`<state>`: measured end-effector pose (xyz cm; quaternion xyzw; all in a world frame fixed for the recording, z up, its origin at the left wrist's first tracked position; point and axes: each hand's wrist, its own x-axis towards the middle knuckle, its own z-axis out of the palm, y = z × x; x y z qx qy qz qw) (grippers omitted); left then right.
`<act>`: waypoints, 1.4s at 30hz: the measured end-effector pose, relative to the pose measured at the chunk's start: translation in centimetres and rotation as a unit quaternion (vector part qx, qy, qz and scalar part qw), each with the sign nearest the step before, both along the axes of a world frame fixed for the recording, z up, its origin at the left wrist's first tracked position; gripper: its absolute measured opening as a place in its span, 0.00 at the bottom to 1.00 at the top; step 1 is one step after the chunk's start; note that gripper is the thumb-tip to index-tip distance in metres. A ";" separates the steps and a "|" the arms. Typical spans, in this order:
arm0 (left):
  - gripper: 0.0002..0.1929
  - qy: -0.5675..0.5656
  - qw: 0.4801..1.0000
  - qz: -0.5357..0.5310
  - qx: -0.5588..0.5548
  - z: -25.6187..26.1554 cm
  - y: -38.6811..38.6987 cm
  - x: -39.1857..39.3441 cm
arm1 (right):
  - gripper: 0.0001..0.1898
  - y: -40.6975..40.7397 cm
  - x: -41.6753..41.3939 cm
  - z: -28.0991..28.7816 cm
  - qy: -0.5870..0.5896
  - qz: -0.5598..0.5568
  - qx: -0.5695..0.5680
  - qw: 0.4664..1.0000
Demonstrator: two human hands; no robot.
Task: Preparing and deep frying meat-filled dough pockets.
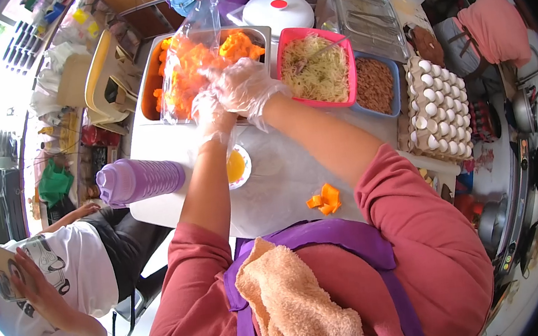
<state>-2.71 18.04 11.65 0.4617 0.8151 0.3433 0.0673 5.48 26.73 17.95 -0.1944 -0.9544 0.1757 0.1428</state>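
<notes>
Both my hands wear clear plastic gloves and meet at the front edge of a metal tray (262,33) of orange-coated food pieces (240,46). My left hand (211,107) is at the lower end of a clear plastic bag (204,20) with orange pieces seen through it; its fingers are partly hidden. My right hand (243,84) lies against it, fingers bunched over the bag's edge; whether it grips the film is unclear. Below my hands, partly behind my left forearm, is a small bowl of yellow liquid (236,166). Orange scraps (326,199) lie on the white table (280,181) nearer my body.
Right of the tray stand a pink tub of shredded vegetable (315,67), a blue tub of brown minced food (374,85) and stacked egg trays (437,106). A purple bottle (140,180) lies at the left edge, near a seated person (69,282). Behind is a white lidded pot (277,13).
</notes>
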 end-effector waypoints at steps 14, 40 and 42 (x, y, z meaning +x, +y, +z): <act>0.18 -0.030 0.984 0.176 0.006 0.5 -0.2 2.0 | 0.25 7.1 0.9 -2.5 -0.039 -0.173 -0.154 0.972; 0.17 -0.117 0.970 0.197 0.085 0.3 0.3 1.6 | 0.27 8.9 -3.6 -3.6 -0.251 -0.105 0.000 0.962; 0.17 -0.094 0.970 0.206 0.091 0.2 0.1 1.6 | 0.25 8.2 -3.6 -2.9 -0.249 -0.119 -0.006 0.961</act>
